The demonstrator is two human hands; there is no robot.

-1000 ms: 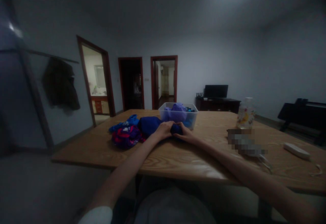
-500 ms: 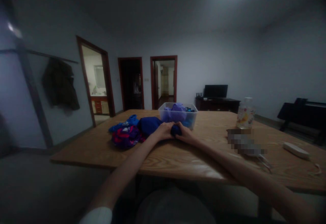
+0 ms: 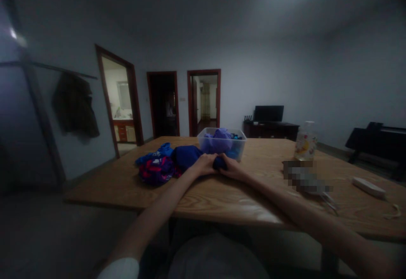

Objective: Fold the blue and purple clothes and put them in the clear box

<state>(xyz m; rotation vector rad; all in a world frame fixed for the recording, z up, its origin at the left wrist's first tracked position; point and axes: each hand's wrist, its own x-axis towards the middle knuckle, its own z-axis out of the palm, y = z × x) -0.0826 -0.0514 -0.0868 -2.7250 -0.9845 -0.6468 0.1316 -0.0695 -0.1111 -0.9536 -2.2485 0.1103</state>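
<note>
Both my left hand and my right hand are closed on a dark blue piece of cloth, bunched between them just above the wooden table. Its exact kind I cannot make out. Left of my left hand lies a larger blue cloth bundle; whether it joins the held piece is hidden. Beside that sit a pink and purple patterned cloth and a bright blue cloth. Right behind my hands stands a clear plastic bin with a lilac cloth bundle and other dark and blue items in it.
On the right of the wooden table stand a clear patterned bottle, a blurred-out grey object with a cord, and a white elongated device with a strap. The table's front edge runs beneath my forearms.
My hands stay at nearly the same spot on the dark blue cloth. My right fingers have shifted slightly over it, so a little less of it shows.
</note>
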